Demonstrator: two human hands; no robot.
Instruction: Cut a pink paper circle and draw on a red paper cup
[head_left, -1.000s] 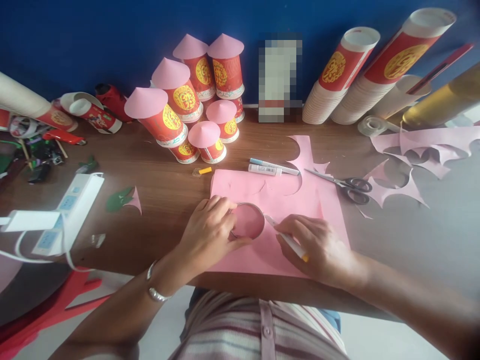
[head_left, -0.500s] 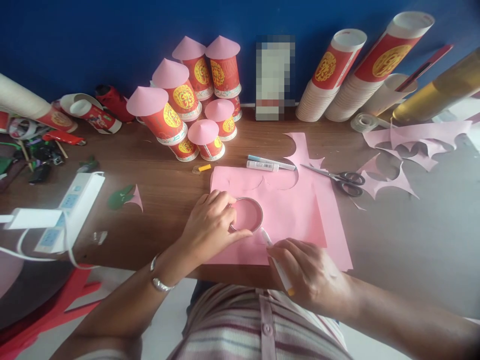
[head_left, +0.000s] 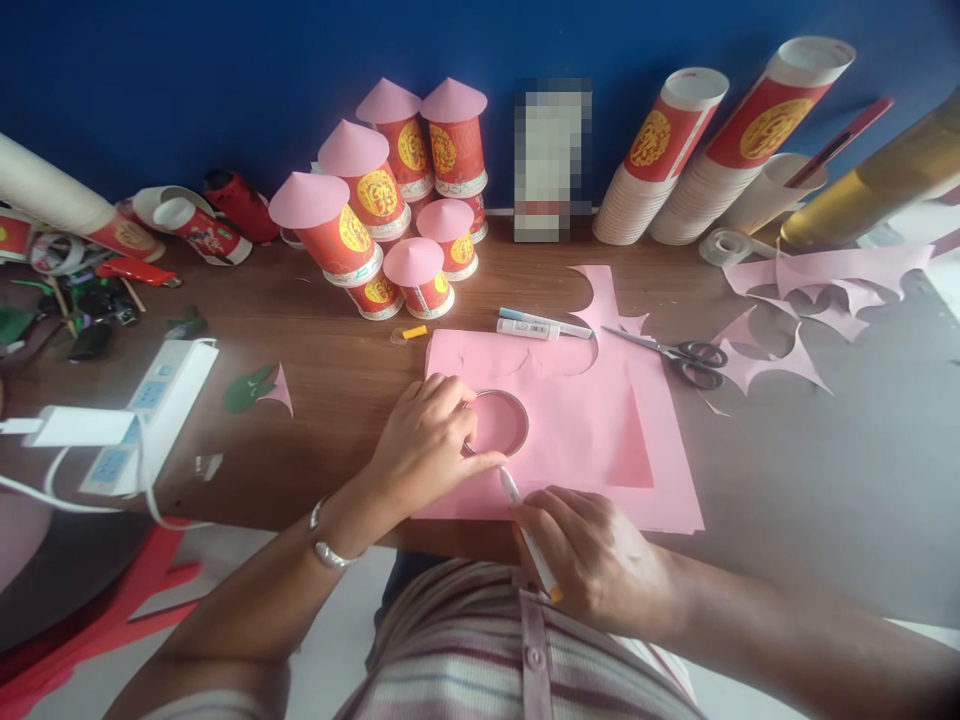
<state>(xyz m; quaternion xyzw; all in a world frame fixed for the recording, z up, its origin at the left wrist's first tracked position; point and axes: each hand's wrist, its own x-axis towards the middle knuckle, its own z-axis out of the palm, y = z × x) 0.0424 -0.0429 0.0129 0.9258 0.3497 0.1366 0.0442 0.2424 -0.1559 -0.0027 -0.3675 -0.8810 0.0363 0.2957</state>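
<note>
Pink paper sheets lie stacked on the table edge in front of me. My left hand presses a thin round ring flat on the paper, thumb and fingers around its left side. My right hand grips a white marker with a yellow end, its tip at the ring's lower edge beside my left thumb. Curved lines are visible farther up the sheet. A yellow cap lies beyond the paper's left corner. A white tube and a blue-capped pen rest along its top edge.
Scissors and pink offcuts lie to the right. Red paper cups with pink cone tops stand at the back, left of centre. Tall cup stacks lean at the back right. A power strip with cables sits at left.
The marker tip has moved left along the ring's lower edge, and my right hand has shifted left with it. My left hand still holds the ring. The view has shifted slightly.
</note>
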